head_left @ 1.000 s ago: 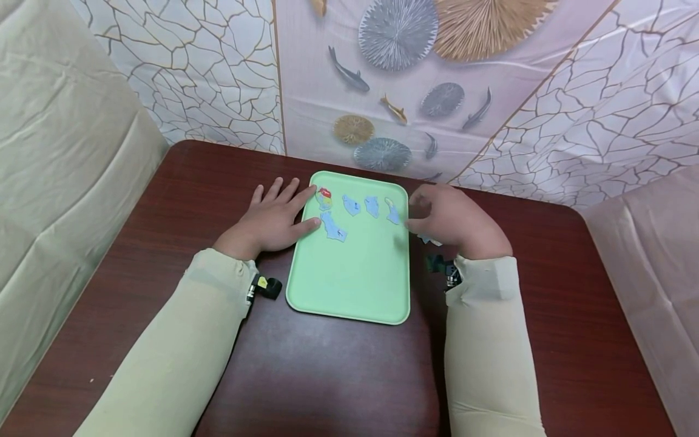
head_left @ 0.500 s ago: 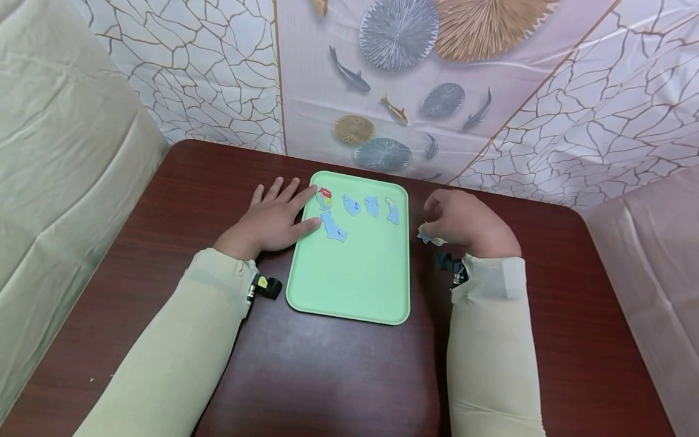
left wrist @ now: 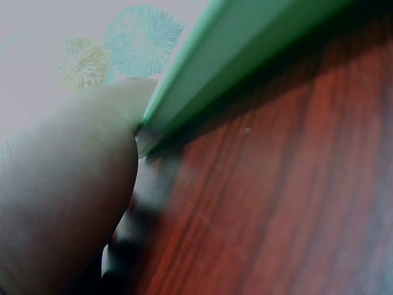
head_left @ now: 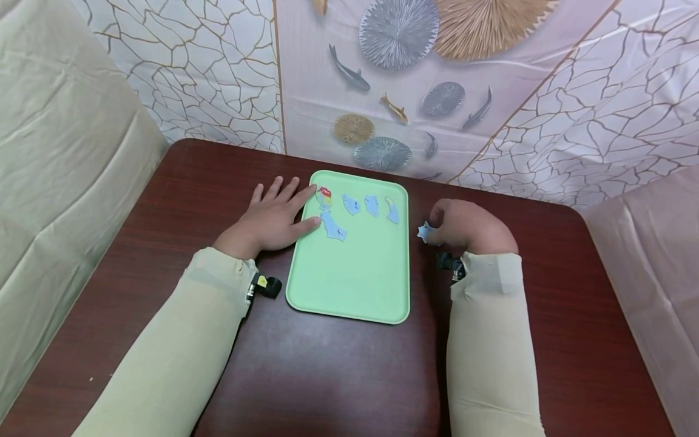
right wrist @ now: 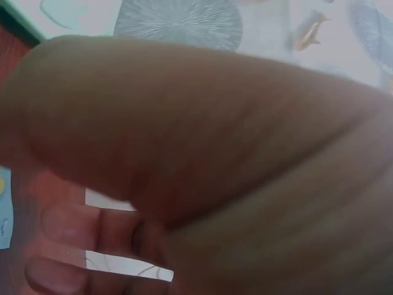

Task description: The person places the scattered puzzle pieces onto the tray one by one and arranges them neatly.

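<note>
A light green tray (head_left: 349, 276) lies on the table, with several flat, irregular puzzle pieces near its far end. One piece with red and yellow on it (head_left: 324, 198) has a long blue piece (head_left: 333, 227) just below. My left hand (head_left: 269, 220) rests with spread fingers along the tray's left edge, thumb over the rim. Right of the tray, my right hand (head_left: 466, 227) bends its fingers down over a blue puzzle piece (head_left: 424, 232), largely covering it. In the right wrist view the thumb hides the fingertip contact, so I cannot tell if it grips the piece.
Farther right in the tray lie more blue pieces, one (head_left: 351, 204) near the middle and one with a pale yellow end (head_left: 392, 210) by the right rim. A patterned wall covering (head_left: 382, 91) stands behind the dark wooden table (head_left: 306, 370).
My right hand has moved off the tray's right edge, rightward and slightly nearer, down over the pieces on the table. My left hand and the pieces in the tray stay put.
</note>
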A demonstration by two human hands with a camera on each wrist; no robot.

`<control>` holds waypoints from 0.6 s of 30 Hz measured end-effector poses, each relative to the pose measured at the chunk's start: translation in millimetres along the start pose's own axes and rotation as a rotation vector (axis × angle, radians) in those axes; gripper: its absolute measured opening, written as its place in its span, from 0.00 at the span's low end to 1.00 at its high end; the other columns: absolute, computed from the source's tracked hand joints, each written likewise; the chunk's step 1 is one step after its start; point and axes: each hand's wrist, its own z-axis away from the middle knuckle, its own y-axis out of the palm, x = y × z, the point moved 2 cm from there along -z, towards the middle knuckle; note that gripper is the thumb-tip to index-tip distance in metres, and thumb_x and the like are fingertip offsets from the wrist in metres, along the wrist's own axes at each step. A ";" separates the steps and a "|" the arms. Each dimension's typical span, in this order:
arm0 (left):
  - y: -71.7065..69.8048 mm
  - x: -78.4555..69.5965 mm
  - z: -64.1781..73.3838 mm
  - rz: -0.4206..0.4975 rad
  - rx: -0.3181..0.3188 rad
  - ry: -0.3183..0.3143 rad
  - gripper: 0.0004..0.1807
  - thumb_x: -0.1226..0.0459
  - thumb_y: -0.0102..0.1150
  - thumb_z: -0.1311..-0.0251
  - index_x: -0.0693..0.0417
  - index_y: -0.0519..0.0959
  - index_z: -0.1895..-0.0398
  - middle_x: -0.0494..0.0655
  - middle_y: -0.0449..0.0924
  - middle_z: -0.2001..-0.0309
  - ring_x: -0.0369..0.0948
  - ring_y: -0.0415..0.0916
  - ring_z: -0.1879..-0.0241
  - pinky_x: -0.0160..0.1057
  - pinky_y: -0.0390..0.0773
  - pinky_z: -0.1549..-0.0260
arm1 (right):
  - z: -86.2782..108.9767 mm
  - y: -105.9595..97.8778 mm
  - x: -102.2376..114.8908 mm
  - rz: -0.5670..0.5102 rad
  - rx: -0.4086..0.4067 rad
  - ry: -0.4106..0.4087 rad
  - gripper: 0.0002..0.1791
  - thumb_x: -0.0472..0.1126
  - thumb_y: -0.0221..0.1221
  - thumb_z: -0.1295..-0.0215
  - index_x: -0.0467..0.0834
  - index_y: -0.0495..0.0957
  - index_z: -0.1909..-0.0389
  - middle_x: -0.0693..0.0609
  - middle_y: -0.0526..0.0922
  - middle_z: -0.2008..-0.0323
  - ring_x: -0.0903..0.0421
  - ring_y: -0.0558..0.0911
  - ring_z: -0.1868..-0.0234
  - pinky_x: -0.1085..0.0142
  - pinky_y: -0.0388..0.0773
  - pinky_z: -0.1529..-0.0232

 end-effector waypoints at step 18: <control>-0.6 -0.4 -0.6 -0.008 0.006 -0.004 0.47 0.27 0.40 0.18 0.27 0.42 0.05 0.55 0.34 0.05 0.62 0.25 0.07 0.74 0.28 0.14 | -16.4 7.5 -15.2 0.055 0.003 0.001 0.13 0.40 0.71 0.33 0.44 0.83 0.50 0.44 0.86 0.56 0.44 0.83 0.55 0.52 0.79 0.59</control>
